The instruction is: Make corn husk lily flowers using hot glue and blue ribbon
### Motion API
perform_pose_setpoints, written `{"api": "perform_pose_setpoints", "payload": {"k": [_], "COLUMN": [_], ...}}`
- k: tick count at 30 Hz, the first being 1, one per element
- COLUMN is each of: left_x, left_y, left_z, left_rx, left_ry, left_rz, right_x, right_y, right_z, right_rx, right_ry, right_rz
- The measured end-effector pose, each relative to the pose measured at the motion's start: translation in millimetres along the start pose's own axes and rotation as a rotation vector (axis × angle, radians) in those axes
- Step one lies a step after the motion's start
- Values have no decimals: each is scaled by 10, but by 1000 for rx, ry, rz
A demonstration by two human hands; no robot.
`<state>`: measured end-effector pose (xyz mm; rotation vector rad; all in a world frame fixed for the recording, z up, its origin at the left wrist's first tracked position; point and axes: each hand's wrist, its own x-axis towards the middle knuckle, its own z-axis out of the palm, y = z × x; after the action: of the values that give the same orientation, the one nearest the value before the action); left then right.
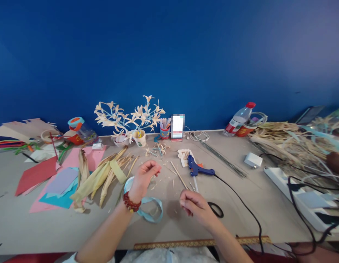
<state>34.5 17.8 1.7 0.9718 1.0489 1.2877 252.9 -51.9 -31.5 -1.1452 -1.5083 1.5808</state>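
My left hand (144, 179), with a red bead bracelet (131, 202) at the wrist, is raised over the table, thumb and fingers pinched together. Whatever may be between its fingertips is too small to make out. Light blue ribbon or tape (155, 210) lies looped below that wrist. My right hand (195, 205) is closed with curled fingers, which hide anything inside. Beside it are the black scissor handle (215, 210), a thin pale stick (178, 175) and a blue glue gun (198, 168) with a glue stick in it. Small pale scraps lie between the hands.
Dried husks (103, 179) and coloured paper (60, 182) lie left. Husk flowers (143, 113) stand in a paper cup (139, 138) near a phone (177, 127). Rightward are wires (224, 159), a bottle (239, 118), a power strip (284, 186) with cables, and another person's hand (335, 163).
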Motion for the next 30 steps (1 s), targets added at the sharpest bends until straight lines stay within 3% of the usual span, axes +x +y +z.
{"api": "perform_pose_setpoints", "payload": {"k": [3,6,12,18,25,28,30], "left_x": [120,51,-357,-298,-359,-316,-219], "left_y": [46,30,-106,44,-69,-55,42], "left_z": [-158,-194,9,-5,81,46,-33], "left_rx": [-58,-35,110,201,121,272,454], "left_ry": [111,146,-199,-241,-270,-270,-282], "left_rz": [54,56,-217,-119,-119,-63,0], "right_x": [-25,-34,36,84,152,150,132], "right_y": [31,63,62,-20,55,72,3], "right_z": [-23,25,215,347,548,461,240], "right_rx": [11,43,-94,-235,33,24,-132], "right_ry": [16,25,30,-21,52,31,25], "right_rz": [-1,21,-36,-47,-56,-21,-32]}}
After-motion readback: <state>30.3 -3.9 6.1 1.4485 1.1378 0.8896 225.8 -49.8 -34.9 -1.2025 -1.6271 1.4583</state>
